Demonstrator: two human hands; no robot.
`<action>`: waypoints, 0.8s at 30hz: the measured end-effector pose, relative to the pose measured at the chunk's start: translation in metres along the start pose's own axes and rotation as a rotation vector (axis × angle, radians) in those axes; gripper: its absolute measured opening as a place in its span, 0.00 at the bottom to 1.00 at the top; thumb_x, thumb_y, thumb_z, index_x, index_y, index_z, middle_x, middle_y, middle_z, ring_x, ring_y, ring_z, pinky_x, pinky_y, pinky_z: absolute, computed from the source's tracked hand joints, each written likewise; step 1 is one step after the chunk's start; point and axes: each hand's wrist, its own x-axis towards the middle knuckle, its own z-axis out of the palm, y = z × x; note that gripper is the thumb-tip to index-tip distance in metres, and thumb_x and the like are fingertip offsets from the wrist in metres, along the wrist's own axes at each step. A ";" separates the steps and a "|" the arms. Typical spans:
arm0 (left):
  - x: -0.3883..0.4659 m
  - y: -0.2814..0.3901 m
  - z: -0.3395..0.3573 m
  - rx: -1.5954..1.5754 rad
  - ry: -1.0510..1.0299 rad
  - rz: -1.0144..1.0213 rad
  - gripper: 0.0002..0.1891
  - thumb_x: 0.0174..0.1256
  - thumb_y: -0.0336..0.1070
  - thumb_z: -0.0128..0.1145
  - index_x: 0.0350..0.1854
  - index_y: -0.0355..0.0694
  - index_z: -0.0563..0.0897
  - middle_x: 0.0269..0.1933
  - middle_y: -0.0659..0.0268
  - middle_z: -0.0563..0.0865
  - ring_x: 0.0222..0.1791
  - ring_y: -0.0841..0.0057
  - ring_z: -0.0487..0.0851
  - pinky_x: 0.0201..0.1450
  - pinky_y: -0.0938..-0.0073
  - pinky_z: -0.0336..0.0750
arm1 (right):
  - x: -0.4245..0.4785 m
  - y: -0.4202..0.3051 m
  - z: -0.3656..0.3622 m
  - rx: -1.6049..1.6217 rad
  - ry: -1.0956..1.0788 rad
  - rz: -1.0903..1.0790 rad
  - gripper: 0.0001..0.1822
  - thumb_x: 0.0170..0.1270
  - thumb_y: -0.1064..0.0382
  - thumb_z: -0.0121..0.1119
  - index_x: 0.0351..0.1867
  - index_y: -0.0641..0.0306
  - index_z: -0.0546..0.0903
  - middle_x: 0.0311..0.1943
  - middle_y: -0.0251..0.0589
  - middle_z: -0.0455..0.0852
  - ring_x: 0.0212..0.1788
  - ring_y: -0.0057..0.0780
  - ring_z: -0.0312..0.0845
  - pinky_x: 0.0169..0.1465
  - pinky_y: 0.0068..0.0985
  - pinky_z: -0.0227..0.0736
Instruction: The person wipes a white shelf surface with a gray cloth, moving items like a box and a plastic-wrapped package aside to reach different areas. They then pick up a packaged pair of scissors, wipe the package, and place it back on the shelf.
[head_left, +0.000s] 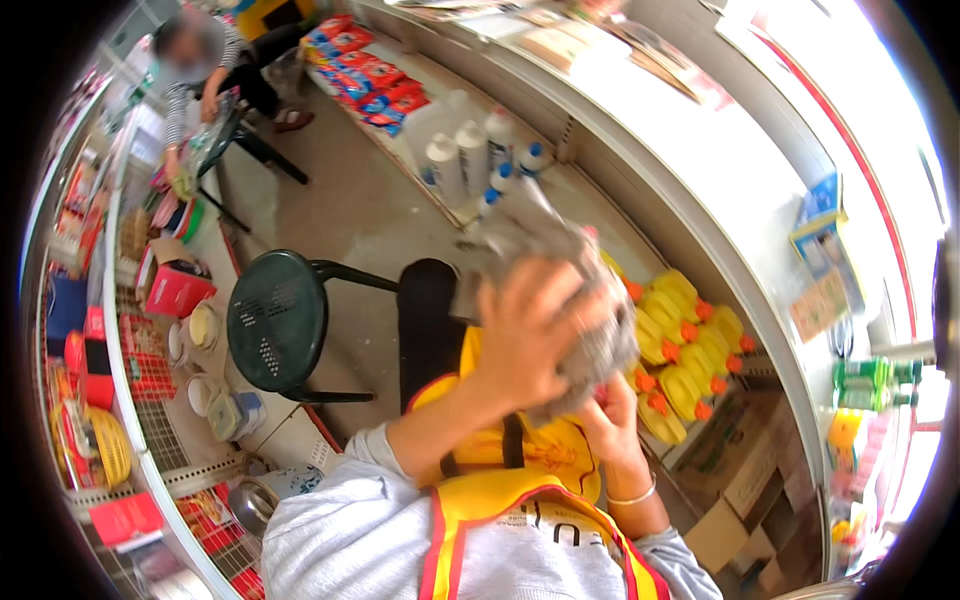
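Observation:
My left hand (525, 330), blurred by motion, lies with spread fingers over a crumpled grey cloth (600, 352) in front of my chest. Below and to the right of it, my right hand (611, 420) grips the lower edge of the same cloth; a bracelet circles that wrist. Small pink-red bits show at the cloth's edge, too blurred to name. The cloth hangs above my lap, over a yellow apron (525, 450) with red trim. Part of a dark-clad leg shows to the left.
A green plastic stool (277, 322) stands to the left. Yellow bottles (682, 360) with orange caps and white bottles (472, 157) line the right shelf's base. Shelves with goods (135, 420) run along the left. A person (195, 82) sits at the upper left, hands at a chair.

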 end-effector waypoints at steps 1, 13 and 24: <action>0.017 -0.006 -0.005 -0.011 0.030 -0.023 0.35 0.45 0.51 0.62 0.63 0.59 0.74 0.62 0.64 0.71 0.63 0.58 0.66 0.58 0.49 0.56 | 0.001 -0.011 0.012 0.116 0.055 0.043 0.29 0.64 0.75 0.52 0.67 0.72 0.63 0.52 0.40 0.80 0.50 0.23 0.78 0.54 0.25 0.75; 0.064 -0.084 -0.036 -1.763 0.116 -0.820 0.28 0.76 0.53 0.38 0.65 0.35 0.70 0.62 0.60 0.78 0.61 0.69 0.76 0.66 0.65 0.66 | -0.002 -0.027 -0.004 0.375 0.127 -0.050 0.30 0.63 0.75 0.54 0.68 0.71 0.62 0.56 0.42 0.77 0.54 0.27 0.77 0.53 0.27 0.77; 0.056 -0.051 -0.031 -1.279 -0.336 -0.863 0.14 0.51 0.28 0.68 0.40 0.38 0.81 0.38 0.70 0.82 0.39 0.82 0.80 0.45 0.78 0.75 | -0.004 -0.037 -0.011 0.217 -0.035 0.091 0.27 0.66 0.67 0.55 0.65 0.71 0.65 0.57 0.40 0.75 0.59 0.25 0.71 0.63 0.26 0.65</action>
